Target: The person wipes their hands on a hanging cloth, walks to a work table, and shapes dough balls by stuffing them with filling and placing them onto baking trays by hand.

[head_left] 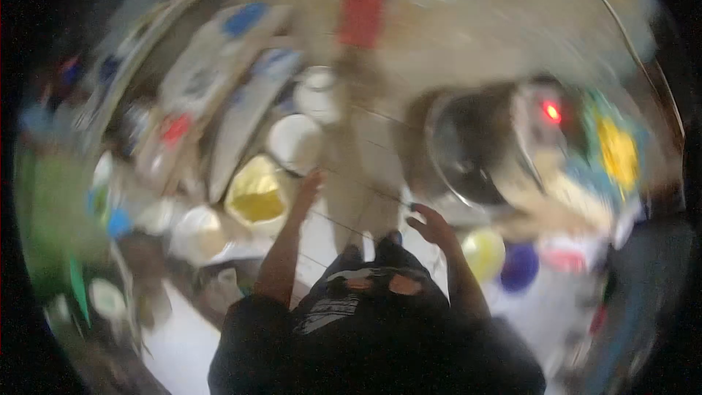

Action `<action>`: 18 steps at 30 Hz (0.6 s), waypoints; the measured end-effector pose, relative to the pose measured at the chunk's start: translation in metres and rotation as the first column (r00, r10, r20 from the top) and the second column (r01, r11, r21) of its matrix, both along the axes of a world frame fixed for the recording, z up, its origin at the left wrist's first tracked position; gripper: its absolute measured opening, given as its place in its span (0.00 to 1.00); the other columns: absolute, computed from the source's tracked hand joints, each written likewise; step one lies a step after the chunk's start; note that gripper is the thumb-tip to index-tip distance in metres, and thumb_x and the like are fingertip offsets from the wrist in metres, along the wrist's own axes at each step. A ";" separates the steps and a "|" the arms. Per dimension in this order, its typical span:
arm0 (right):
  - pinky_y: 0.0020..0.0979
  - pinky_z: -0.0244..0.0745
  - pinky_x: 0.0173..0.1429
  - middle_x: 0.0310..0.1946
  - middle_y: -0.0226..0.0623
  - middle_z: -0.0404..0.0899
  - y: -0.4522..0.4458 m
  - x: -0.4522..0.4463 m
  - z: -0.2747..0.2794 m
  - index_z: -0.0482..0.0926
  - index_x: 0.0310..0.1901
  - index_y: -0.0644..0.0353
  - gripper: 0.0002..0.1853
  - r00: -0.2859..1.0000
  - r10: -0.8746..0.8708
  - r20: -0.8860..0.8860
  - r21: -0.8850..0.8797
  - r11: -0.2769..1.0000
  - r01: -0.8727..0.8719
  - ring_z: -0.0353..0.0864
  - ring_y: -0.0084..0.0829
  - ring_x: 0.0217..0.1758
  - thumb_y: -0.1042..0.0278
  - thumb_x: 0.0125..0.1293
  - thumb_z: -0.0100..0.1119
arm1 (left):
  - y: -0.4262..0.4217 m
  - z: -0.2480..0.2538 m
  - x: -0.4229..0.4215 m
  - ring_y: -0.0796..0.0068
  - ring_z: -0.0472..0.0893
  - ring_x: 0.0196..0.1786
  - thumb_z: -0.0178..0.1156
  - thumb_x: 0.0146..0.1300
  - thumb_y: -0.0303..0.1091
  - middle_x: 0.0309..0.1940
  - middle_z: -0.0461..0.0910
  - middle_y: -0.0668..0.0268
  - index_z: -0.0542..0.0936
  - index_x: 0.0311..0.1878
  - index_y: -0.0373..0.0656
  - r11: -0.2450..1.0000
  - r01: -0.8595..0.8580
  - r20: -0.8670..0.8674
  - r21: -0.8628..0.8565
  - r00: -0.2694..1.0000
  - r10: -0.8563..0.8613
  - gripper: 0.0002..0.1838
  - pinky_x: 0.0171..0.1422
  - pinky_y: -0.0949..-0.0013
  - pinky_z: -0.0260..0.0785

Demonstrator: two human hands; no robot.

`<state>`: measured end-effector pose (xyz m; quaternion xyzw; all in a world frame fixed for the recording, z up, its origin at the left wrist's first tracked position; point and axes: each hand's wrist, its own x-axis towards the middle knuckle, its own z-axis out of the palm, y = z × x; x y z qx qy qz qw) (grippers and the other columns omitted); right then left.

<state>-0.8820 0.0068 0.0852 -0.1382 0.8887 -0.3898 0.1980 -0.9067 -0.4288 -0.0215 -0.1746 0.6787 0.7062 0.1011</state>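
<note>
The whole view is smeared by motion. My left hand reaches forward with its fingers stretched out and nothing seen in it. Just left of it is a pale tub with yellow contents, and beyond the fingers sits a round white container. My right hand hangs over the floor, fingers loosely bent and apart. A small dark spot shows at a fingertip; I cannot make out what it is. Nearest to this hand is a yellow-green round thing.
A large dark round vessel stands at right, beside a device with a red light. Sacks or packages lie at left. A purple round thing is at lower right. Tiled floor runs ahead towards a red object.
</note>
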 end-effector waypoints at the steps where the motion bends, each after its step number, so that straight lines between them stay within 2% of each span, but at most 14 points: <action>1: 0.43 0.68 0.74 0.65 0.45 0.79 -0.005 -0.017 -0.006 0.75 0.68 0.60 0.30 0.998 -0.031 0.054 -0.120 0.992 0.037 0.76 0.41 0.70 0.50 0.72 0.64 | 0.020 0.059 -0.013 0.68 0.71 0.73 0.50 0.81 0.51 0.73 0.72 0.64 0.66 0.78 0.48 0.994 -0.006 -0.111 -0.112 0.994 -0.006 0.30 0.72 0.59 0.67; 2: 0.43 0.66 0.75 0.65 0.44 0.79 -0.021 -0.034 0.016 0.75 0.68 0.60 0.29 0.989 -0.024 0.146 -0.331 0.941 0.072 0.75 0.41 0.71 0.50 0.73 0.63 | 0.030 0.103 -0.021 0.65 0.70 0.74 0.48 0.81 0.53 0.75 0.69 0.62 0.64 0.79 0.48 0.974 0.016 -0.202 -0.224 0.977 -0.062 0.31 0.74 0.58 0.66; 3: 0.43 0.66 0.75 0.65 0.44 0.79 -0.033 -0.054 0.022 0.75 0.68 0.60 0.28 0.998 0.001 0.065 -0.272 0.962 0.017 0.75 0.40 0.71 0.51 0.74 0.62 | 0.024 0.130 -0.020 0.65 0.70 0.74 0.48 0.81 0.53 0.75 0.69 0.62 0.64 0.79 0.48 0.971 -0.034 -0.215 -0.236 0.976 -0.018 0.31 0.74 0.58 0.66; 5: 0.43 0.66 0.75 0.65 0.43 0.79 -0.056 -0.099 0.037 0.75 0.68 0.60 0.27 0.998 0.027 -0.047 -0.211 0.977 -0.037 0.75 0.40 0.70 0.52 0.75 0.61 | 0.017 0.174 -0.039 0.64 0.60 0.81 0.50 0.80 0.51 0.79 0.63 0.60 0.63 0.80 0.46 0.963 -0.084 -0.290 -0.258 0.957 0.005 0.32 0.82 0.58 0.55; 7: 0.41 0.68 0.73 0.64 0.44 0.80 -0.086 -0.149 0.056 0.77 0.65 0.62 0.23 0.985 0.114 -0.130 -0.150 0.980 -0.133 0.75 0.39 0.70 0.57 0.76 0.59 | -0.011 0.206 -0.040 0.63 0.60 0.81 0.49 0.80 0.49 0.79 0.63 0.59 0.64 0.80 0.45 0.940 -0.203 -0.358 -0.274 0.929 0.096 0.31 0.83 0.58 0.54; 8: 0.41 0.68 0.73 0.64 0.44 0.80 -0.093 -0.183 0.059 0.77 0.65 0.62 0.23 0.983 0.108 -0.145 -0.149 0.980 -0.130 0.75 0.39 0.70 0.57 0.76 0.59 | -0.027 0.217 -0.037 0.63 0.60 0.81 0.47 0.82 0.47 0.79 0.63 0.59 0.63 0.80 0.46 0.954 -0.241 -0.372 -0.179 0.914 0.161 0.29 0.83 0.59 0.52; 9: 0.42 0.69 0.72 0.65 0.46 0.79 -0.097 -0.222 0.061 0.77 0.65 0.60 0.24 0.964 0.189 -0.190 -0.081 0.975 -0.207 0.76 0.41 0.69 0.55 0.75 0.59 | -0.049 0.220 -0.034 0.64 0.62 0.80 0.46 0.82 0.46 0.79 0.64 0.59 0.64 0.80 0.44 0.955 -0.264 -0.374 -0.133 0.906 0.198 0.29 0.83 0.60 0.54; 10: 0.43 0.70 0.71 0.64 0.47 0.79 -0.098 -0.267 0.072 0.77 0.65 0.60 0.24 0.950 0.202 -0.237 -0.078 0.971 -0.225 0.77 0.42 0.68 0.54 0.75 0.59 | -0.073 0.223 -0.029 0.65 0.64 0.79 0.47 0.82 0.46 0.79 0.64 0.60 0.64 0.79 0.42 0.897 -0.337 -0.392 -0.284 0.895 0.213 0.30 0.80 0.60 0.58; 11: 0.43 0.71 0.70 0.63 0.49 0.80 -0.098 -0.313 0.082 0.78 0.64 0.59 0.24 0.935 0.213 -0.285 -0.073 0.967 -0.243 0.78 0.43 0.67 0.52 0.76 0.59 | -0.090 0.229 -0.026 0.65 0.65 0.78 0.48 0.82 0.48 0.78 0.65 0.58 0.64 0.79 0.41 0.904 -0.365 -0.399 -0.223 0.880 0.258 0.31 0.79 0.61 0.59; 12: 0.43 0.73 0.68 0.61 0.50 0.81 -0.104 -0.360 0.103 0.78 0.63 0.59 0.23 0.929 0.154 -0.337 -0.143 0.967 -0.212 0.80 0.44 0.66 0.52 0.76 0.58 | -0.103 0.238 -0.023 0.62 0.66 0.78 0.47 0.82 0.50 0.78 0.65 0.56 0.63 0.80 0.42 0.899 -0.379 -0.428 -0.219 0.865 0.260 0.31 0.78 0.59 0.60; 13: 0.40 0.74 0.64 0.56 0.50 0.84 -0.126 -0.400 0.135 0.77 0.64 0.61 0.23 0.929 -0.161 -0.334 -0.161 0.981 0.111 0.82 0.43 0.62 0.53 0.76 0.57 | -0.119 0.245 -0.022 0.59 0.66 0.78 0.46 0.82 0.52 0.78 0.65 0.54 0.63 0.80 0.44 0.901 -0.383 -0.428 -0.205 0.863 0.269 0.32 0.78 0.58 0.61; 14: 0.39 0.75 0.63 0.53 0.54 0.84 -0.142 -0.435 0.173 0.76 0.64 0.66 0.26 0.872 -0.310 -0.380 -0.474 0.874 0.104 0.83 0.46 0.59 0.52 0.76 0.57 | -0.137 0.246 -0.026 0.58 0.66 0.78 0.46 0.82 0.52 0.77 0.65 0.53 0.62 0.81 0.46 0.895 -0.384 -0.386 -0.228 0.879 0.279 0.32 0.77 0.57 0.60; 17: 0.43 0.77 0.60 0.53 0.57 0.83 -0.181 -0.566 0.222 0.75 0.63 0.70 0.28 0.472 -0.647 -0.599 -0.617 0.748 0.244 0.84 0.50 0.57 0.53 0.73 0.59 | -0.168 0.251 -0.073 0.59 0.67 0.77 0.46 0.82 0.52 0.77 0.66 0.53 0.61 0.81 0.45 0.895 -0.384 -0.373 -0.226 0.883 0.284 0.32 0.78 0.57 0.60; 18: 0.43 0.77 0.60 0.53 0.57 0.83 -0.193 -0.611 0.223 0.75 0.63 0.70 0.28 0.460 -0.652 -0.603 -0.621 0.746 0.243 0.84 0.50 0.57 0.53 0.73 0.59 | -0.176 0.249 -0.100 0.59 0.67 0.77 0.46 0.81 0.51 0.76 0.67 0.53 0.62 0.81 0.44 0.897 -0.364 -0.412 -0.249 0.879 0.242 0.32 0.79 0.57 0.59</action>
